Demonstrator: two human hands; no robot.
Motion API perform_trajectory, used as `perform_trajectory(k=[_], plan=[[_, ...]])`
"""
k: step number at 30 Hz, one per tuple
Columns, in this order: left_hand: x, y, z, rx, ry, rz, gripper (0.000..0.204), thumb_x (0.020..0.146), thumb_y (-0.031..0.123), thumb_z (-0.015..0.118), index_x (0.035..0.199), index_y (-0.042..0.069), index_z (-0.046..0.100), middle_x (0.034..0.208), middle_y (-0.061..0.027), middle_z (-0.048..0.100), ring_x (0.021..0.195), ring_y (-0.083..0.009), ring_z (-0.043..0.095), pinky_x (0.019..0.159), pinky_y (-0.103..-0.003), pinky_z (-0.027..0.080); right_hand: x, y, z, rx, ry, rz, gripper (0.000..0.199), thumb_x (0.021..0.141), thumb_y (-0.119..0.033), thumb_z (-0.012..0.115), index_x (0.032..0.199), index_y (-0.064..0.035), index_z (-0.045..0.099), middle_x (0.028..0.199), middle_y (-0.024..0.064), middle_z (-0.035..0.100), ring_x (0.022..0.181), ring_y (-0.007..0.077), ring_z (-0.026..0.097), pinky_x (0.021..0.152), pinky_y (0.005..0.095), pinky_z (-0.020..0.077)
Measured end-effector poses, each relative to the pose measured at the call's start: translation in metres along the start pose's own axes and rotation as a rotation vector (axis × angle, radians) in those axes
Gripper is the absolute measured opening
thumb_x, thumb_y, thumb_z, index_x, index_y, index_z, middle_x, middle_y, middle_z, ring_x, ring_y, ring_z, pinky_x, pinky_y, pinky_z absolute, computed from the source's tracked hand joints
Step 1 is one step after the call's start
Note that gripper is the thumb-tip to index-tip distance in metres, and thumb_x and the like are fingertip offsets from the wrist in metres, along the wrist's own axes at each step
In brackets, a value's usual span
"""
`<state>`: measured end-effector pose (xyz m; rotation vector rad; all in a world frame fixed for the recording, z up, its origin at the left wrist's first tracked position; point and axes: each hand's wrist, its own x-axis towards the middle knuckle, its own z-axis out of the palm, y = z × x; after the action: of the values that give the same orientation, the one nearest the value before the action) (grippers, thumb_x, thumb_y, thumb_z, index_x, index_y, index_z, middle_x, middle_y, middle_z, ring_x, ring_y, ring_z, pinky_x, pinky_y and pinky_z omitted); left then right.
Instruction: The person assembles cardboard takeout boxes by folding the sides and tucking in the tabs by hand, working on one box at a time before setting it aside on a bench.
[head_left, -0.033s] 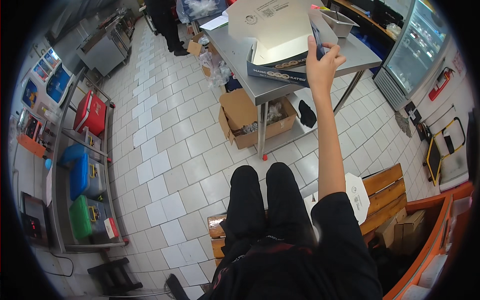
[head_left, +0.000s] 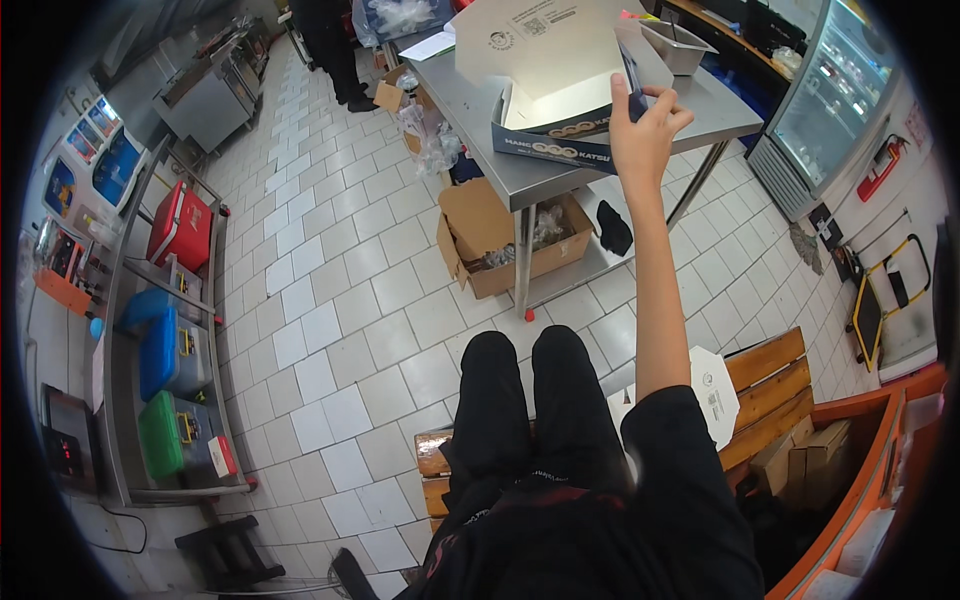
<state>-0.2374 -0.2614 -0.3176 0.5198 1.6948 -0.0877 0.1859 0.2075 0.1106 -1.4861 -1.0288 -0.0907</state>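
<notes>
My right arm reaches far forward, and my right hand (head_left: 642,125) is closed on the right side wall of a cardboard food box (head_left: 560,150). Thumb and fingers pinch that wall from its two sides. The box is dark blue outside and pale inside, and it sits at the near edge of a steel table (head_left: 480,130). Its lid (head_left: 540,38) is folded up and back, showing its pale inner face with printing. My left hand is out of the picture. Beside my right thigh, a flat pale carton sheet (head_left: 712,395) lies on a slatted wooden bench (head_left: 770,385).
Under the table stands an open brown carton (head_left: 540,250) with plastic inside. A steel pan (head_left: 678,48) is on the table's far right. Lidded bins (head_left: 178,350) fill a rack at left. A glass-door fridge (head_left: 845,95) is at right. Someone's dark-clothed legs (head_left: 338,55) stand far off.
</notes>
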Motion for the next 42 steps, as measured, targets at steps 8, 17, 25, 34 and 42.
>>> perform_trajectory(k=[8, 17, 25, 34, 42], plan=[[-0.006, 0.016, -0.005, 0.047, 0.011, 0.036, 0.039, 0.085, 0.034, 0.052, 0.101, -0.001, 0.055, 0.085, -0.0190, 0.064, 0.079, -0.0309, 0.063, 0.067, -0.039, 0.049, -0.009, 0.018, -0.004, -0.182, -0.049, -0.133, 0.065, 0.081, -0.051, 0.056, 0.115, 0.0015, 0.041, 0.106, 0.0205, 0.038, 0.099, 0.0363, 0.047, 0.083, 0.0458, 0.0410], [-0.019, 0.019, -0.016, 0.134, 0.013, 0.045, 0.037, 0.085, 0.034, 0.051, 0.099, 0.000, 0.056, 0.084, -0.0193, 0.064, 0.078, -0.0315, 0.064, 0.066, -0.040, 0.050, -0.016, 0.025, -0.007, -0.328, -0.032, -0.199, 0.070, 0.079, -0.058, 0.053, 0.120, -0.0013, 0.041, 0.104, 0.0193, 0.043, 0.100, 0.0348, 0.045, 0.082, 0.0471, 0.0331], [-0.017, 0.019, -0.027, 0.414, -0.086, 0.081, 0.036, 0.085, 0.034, 0.050, 0.097, 0.001, 0.058, 0.082, -0.0197, 0.064, 0.077, -0.0320, 0.064, 0.065, -0.041, 0.051, -0.103, 0.098, -0.099, -0.283, -0.361, -0.115, 0.056, 0.080, -0.038, 0.061, 0.120, -0.0036, 0.043, 0.103, 0.0166, 0.048, 0.096, 0.0313, 0.048, 0.076, 0.0422, 0.0384], [-0.061, 0.247, -0.041, 1.276, 0.118, 0.576, 0.037, 0.087, 0.036, 0.047, 0.094, 0.001, 0.059, 0.080, -0.0210, 0.064, 0.076, -0.0352, 0.063, 0.065, -0.044, 0.051, -0.378, 0.264, -0.286, -0.869, -1.113, 0.380, 0.080, 0.075, -0.026, 0.067, 0.138, -0.0047, 0.022, 0.138, 0.0336, 0.015, 0.122, 0.0580, 0.022, 0.100, 0.0629, 0.0205], [-0.131, 0.392, 0.043, 1.060, 0.297, 1.243, 0.035, 0.089, 0.034, 0.048, 0.107, 0.004, 0.052, 0.098, -0.0171, 0.061, 0.089, -0.0345, 0.058, 0.075, -0.043, 0.047, -0.340, 0.289, -0.329, -0.220, -1.097, 0.460, 0.050, 0.074, -0.027, 0.070, 0.116, -0.0043, 0.055, 0.120, 0.0204, 0.052, 0.108, 0.0332, 0.053, 0.103, 0.0418, 0.0313]])
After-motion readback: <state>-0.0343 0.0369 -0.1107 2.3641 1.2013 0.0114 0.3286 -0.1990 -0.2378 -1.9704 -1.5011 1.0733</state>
